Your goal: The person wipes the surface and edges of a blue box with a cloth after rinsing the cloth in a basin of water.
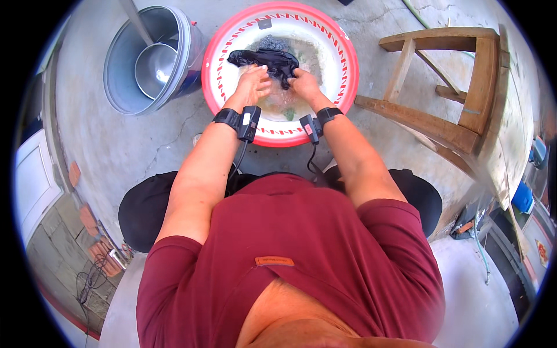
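Observation:
A white enamel basin point(219, 68) with a red rim and red pattern stands on the floor in front of me, holding cloudy water. Dark wet cloth point(264, 58) lies bunched in it, partly out of the water. My left hand point(253, 86) is at the cloth's near left edge, fingers apart and gripping nothing. On the other side, my right hand point(305, 84) has its fingers closed on the hanging end of the cloth. A grey, bubbly-looking clump point(271, 43) shows just behind the cloth; what it is I cannot make out.
Left of the basin stands a grey bucket point(110, 75) with a long-handled metal scoop point(156, 68) inside. A wooden stool point(477, 87) lies on its side at the right. Black devices are strapped to both my wrists, with cables trailing. Bricks point(104, 258) and wires lie far left.

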Available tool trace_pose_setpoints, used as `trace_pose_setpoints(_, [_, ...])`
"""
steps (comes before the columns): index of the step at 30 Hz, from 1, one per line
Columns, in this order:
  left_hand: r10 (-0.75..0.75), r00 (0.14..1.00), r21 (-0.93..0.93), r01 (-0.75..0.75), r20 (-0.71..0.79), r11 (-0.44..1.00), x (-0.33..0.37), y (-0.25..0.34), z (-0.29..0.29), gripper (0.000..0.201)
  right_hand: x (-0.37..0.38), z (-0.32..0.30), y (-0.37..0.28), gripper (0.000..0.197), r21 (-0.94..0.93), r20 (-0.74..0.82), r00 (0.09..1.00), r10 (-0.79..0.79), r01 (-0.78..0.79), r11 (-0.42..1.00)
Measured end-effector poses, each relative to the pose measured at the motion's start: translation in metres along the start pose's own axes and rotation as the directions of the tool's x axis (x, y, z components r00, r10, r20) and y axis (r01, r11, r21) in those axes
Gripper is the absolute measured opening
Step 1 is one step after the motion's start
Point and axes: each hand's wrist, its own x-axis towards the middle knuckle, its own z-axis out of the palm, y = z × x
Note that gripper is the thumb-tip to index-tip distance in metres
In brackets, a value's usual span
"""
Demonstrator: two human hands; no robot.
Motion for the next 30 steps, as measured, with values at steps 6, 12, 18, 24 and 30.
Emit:
trace_pose_setpoints(6, [0.157,0.985,0.048,-0.161,0.078,0.986,-0.014,0.018,0.003,0.015,-0.004,-0.047,-0.061,0.014,0.516,0.578,0.807,-0.124,-0.243,0.821])
trace_pose_setpoints(12, [0.548,0.836,-0.278,-0.525,0.009,0.805,-0.033,0.092,0.028,0.008,0.007,-0.136,-0.059,0.016,0.841,0.213,0.933,-0.290,-0.024,0.540])
trace_pose_setpoints(18, [0.501,0.863,0.344,-0.450,-0.072,0.824,-0.012,0.069,-0.010,0.013,0.008,-0.154,-0.060,0.031,-0.090,0.357,0.871,0.337,-0.326,0.941])
trace_pose_setpoints(24, [0.603,0.783,0.958,-0.030,-0.154,0.284,0.015,-0.011,-0.035,0.042,0.004,-0.102,-0.035,0.036,-0.484,-0.055,0.992,0.116,-0.128,0.866])
trace_pose_setpoints(30, [0.050,0.998,0.438,-0.055,0.023,0.897,0.012,-0.026,-0.015,0.039,-0.013,-0.019,-0.025,0.045,-0.491,0.028,0.997,-0.073,0.077,0.868])
